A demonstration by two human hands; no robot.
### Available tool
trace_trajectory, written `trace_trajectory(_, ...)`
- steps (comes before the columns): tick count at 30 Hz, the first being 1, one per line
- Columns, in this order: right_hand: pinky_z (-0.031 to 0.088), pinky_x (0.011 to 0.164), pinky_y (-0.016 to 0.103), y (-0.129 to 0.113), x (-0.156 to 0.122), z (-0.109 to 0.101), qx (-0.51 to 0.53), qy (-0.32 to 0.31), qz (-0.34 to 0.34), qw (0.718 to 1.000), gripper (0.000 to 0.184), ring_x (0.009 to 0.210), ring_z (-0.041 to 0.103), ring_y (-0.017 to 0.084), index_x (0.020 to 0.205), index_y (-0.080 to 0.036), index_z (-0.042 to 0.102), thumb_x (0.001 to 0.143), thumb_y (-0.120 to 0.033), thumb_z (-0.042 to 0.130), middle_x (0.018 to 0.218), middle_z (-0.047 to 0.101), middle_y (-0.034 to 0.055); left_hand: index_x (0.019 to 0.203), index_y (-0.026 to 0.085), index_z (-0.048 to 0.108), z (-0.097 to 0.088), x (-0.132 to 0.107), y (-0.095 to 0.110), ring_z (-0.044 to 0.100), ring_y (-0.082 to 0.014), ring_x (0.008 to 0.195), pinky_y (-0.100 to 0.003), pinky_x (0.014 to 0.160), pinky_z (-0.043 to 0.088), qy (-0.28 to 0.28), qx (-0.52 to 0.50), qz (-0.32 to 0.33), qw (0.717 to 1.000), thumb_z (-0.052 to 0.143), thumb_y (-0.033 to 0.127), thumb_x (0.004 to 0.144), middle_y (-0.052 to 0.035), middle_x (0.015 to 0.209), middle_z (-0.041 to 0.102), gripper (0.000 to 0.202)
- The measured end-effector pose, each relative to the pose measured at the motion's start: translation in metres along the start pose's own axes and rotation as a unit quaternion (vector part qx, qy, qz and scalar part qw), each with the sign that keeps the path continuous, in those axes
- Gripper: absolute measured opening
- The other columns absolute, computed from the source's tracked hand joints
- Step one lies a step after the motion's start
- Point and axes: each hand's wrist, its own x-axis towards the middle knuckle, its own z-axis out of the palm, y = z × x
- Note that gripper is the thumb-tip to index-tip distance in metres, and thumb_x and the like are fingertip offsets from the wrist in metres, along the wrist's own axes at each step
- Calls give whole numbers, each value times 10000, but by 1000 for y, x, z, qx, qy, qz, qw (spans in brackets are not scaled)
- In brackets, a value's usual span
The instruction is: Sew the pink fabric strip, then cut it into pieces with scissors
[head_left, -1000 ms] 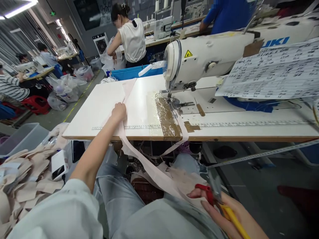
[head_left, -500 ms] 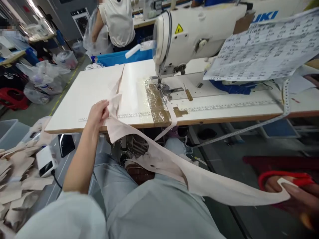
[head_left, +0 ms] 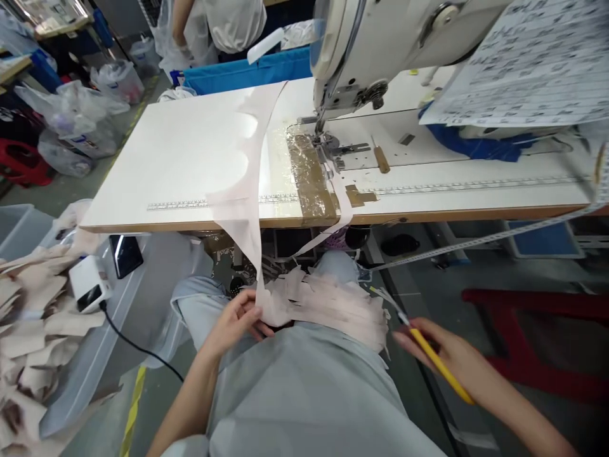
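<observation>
My left hand [head_left: 242,317] is low at my lap, its fingers closed on the lower end of a pale pink fabric piece [head_left: 242,190]. That piece runs up over the table edge and lies across the tabletop, with curved cut-outs along its left side. More pale fabric pieces [head_left: 333,304] lie heaped on my lap beside this hand. My right hand [head_left: 435,349], right of the lap, is closed around a slim tool with a long yellow handle [head_left: 445,371]; its tip points up-left and its exact kind is unclear. A narrow strip [head_left: 342,203] hangs from the sewing machine's needle area.
A white sewing machine [head_left: 342,57] stands on the white table [head_left: 190,146]. A wooden-handled pointed tool [head_left: 380,158] lies near it. Printed sheets [head_left: 523,70] and a measuring tape [head_left: 476,244] are at right. At left are a fabric-filled bin [head_left: 109,330], power bank [head_left: 89,282] and phone [head_left: 126,255].
My left hand has come down from the tabletop to my lap. The fabric's stretched end has left my right hand, which moved inward and now holds the yellow-handled tool. The view has tilted down.
</observation>
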Motion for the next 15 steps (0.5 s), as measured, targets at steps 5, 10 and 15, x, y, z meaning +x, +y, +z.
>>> trace_trajectory(5, 351, 533, 251, -89, 38, 23, 128, -259, -145, 946, 432, 598, 389, 136, 723, -210, 401, 876, -610, 464, 671, 392, -31, 848, 176, 583, 16, -5, 6, 661, -190, 534, -227, 429, 444, 45, 20, 12, 999, 603, 608, 779, -21, 588, 648, 437)
trace_trajectory(10, 247, 497, 223, -125, 81, 28, 66, -355, -225, 905, 485, 570, 297, 108, 682, -205, 344, 866, -643, 438, 626, 314, -56, 880, 173, 603, 11, -14, 7, 609, -147, 429, -199, 362, 364, 42, 43, 3, 998, 594, 561, 809, 6, 573, 626, 394)
trace_trajectory(15, 233, 492, 222, -137, 99, 34, 19, -408, -245, 879, 497, 559, 285, 101, 672, -209, 319, 859, -658, 418, 628, 305, -55, 930, 168, 645, 5, -24, 12, 468, -63, 299, -187, 312, 269, 53, 93, -4, 994, 593, 493, 833, 5, 644, 645, 343)
